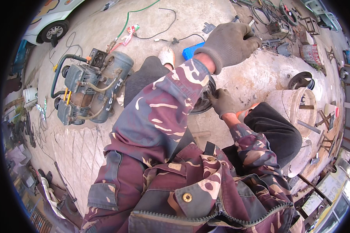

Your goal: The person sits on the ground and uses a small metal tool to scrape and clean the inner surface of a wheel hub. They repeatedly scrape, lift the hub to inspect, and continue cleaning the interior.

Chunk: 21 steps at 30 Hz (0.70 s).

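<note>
My left hand (233, 43), in a grey-brown knit glove, is stretched out far across the front with its fingers curled. What they hold, if anything, is hidden from above. A bright blue object (191, 51) lies beyond the left wrist, partly covered by it. Lower down, my right hand (224, 102), gloved alike, has its fingers bent at the edge of a round dark metal part (201, 105). That part sits on the ground between my feet, and my left sleeve covers much of it.
To the left stands an air compressor (89, 87) with a green hose. A large pale bucket (293, 105) is by my right knee, with a dark metal ring (300, 80) beyond it. Tools and cables (274, 29) litter the far right; a parked vehicle (52, 23) is far left.
</note>
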Each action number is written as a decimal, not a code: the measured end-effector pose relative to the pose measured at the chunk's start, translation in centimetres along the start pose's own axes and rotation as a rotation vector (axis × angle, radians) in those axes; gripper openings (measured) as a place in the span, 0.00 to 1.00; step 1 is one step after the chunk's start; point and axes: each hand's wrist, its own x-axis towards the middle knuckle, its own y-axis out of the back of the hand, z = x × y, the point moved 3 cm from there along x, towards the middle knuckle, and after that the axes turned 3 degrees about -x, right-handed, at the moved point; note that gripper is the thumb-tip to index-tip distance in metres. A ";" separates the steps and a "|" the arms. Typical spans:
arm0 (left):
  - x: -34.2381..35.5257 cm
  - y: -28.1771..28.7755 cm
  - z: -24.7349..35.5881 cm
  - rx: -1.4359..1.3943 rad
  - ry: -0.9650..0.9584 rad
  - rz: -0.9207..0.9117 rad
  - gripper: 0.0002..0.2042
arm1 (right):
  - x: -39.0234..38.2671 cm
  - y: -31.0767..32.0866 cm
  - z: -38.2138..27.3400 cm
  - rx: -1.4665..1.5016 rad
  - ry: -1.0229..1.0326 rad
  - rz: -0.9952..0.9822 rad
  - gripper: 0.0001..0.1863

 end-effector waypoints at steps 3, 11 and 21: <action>-0.1 0.0 0.0 -0.027 0.021 -0.008 0.17 | 0.7 -0.7 0.3 0.005 0.003 -0.110 0.25; -0.1 -0.1 -0.2 -0.043 0.023 -0.005 0.17 | 1.0 -6.3 1.0 1.418 -0.554 -0.429 0.18; 0.0 -0.5 -0.4 -0.069 0.002 -0.011 0.17 | 0.1 -1.4 -0.9 0.041 0.100 -0.010 0.29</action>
